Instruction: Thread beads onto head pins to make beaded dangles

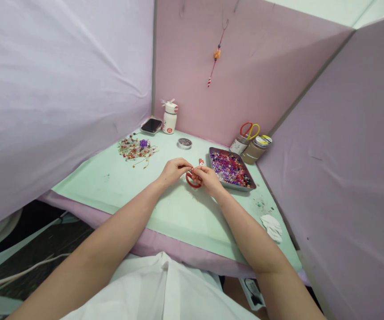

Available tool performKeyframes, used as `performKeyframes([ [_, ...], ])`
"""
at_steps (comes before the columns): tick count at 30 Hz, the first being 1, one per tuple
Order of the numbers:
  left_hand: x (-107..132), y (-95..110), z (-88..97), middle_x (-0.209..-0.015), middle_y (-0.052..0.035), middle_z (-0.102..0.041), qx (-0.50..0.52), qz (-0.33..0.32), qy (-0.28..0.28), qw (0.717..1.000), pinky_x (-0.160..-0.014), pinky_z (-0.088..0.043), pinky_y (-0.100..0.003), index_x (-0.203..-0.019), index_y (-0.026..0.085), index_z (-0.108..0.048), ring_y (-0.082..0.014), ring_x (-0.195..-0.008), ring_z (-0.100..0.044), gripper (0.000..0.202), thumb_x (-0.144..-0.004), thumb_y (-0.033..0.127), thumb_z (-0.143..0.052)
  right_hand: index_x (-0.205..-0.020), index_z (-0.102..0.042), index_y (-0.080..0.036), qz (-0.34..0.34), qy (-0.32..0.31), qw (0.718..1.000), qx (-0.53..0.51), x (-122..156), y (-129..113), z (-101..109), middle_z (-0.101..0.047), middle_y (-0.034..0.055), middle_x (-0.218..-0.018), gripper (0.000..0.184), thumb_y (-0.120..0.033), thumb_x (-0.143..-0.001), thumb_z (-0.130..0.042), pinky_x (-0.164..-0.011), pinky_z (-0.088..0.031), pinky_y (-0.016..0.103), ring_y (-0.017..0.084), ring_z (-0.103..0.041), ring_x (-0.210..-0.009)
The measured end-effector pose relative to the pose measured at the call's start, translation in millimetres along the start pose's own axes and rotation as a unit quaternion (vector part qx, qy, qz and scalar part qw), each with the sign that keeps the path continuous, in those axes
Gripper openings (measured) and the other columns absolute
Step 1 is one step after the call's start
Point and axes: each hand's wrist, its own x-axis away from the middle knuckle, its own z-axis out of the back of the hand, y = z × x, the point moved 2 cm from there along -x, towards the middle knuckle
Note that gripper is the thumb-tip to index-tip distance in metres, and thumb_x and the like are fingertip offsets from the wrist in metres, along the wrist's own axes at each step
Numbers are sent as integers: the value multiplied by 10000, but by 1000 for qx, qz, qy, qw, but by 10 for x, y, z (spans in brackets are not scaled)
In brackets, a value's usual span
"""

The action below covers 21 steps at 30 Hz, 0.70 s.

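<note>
Over the middle of the table my left hand (178, 170) and my right hand (207, 178) meet fingertip to fingertip. Both are closed in a pinch. What lies between the fingers is too small to make out. Just below the fingertips shows a red loop (194, 181), like a scissor handle, partly covered by my right hand; I cannot tell whether it is held or lies on the table. Behind my right hand is a small red and white object (201, 162). To its right stands a metal tray (234, 187) full of purple, red and orange beads (228, 166).
At the left lies a pile of beaded strings (135, 149) with a purple bead cluster. Farther back are a phone (152, 126), a white bottle (170, 118) and a round tin (184, 143). Cans (255, 150) with scissors (250, 129) stand back right. A beaded cord (216, 54) hangs above.
</note>
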Motion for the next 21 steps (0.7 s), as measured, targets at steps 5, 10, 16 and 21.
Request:
performKeyframes([
  [5,5,22,-11,-811,-54,-691,34,-10,-13,999,-777,-458,-289,-770,169,-729,-159,-795,-612,145,-766,246,-607,-657,-559,-168,-64,-49,993,-83,50,-58,-23,-536,-37,-549,237,-348,-659,-712,-504,-325,222,64,-448,-485],
  [10,-7,18,-11,-809,-57,-695,69,10,-12,997,-775,-466,-298,-760,164,-728,-162,-784,-618,148,-741,277,-634,-681,-557,-171,-115,-99,981,-117,76,-78,-14,-500,-49,-530,229,-335,-675,-716,-468,-297,218,59,-403,-454],
  [16,-6,69,4,-830,-59,-704,111,52,-30,992,-791,-469,-305,-791,156,-726,-167,-799,-620,185,-716,312,-662,-706,-545,-170,-152,-145,966,-151,77,-59,-3,-466,-62,-536,294,-386,-680,-743,-455,-292,204,56,-397,-463],
  [21,-5,115,6,-805,-56,-697,125,67,-38,989,-774,-470,-298,-769,144,-718,-162,-775,-614,187,-690,309,-680,-725,-538,-175,-158,-163,961,-161,81,-55,8,-486,-57,-570,315,-394,-676,-760,-459,-299,199,55,-399,-480],
])
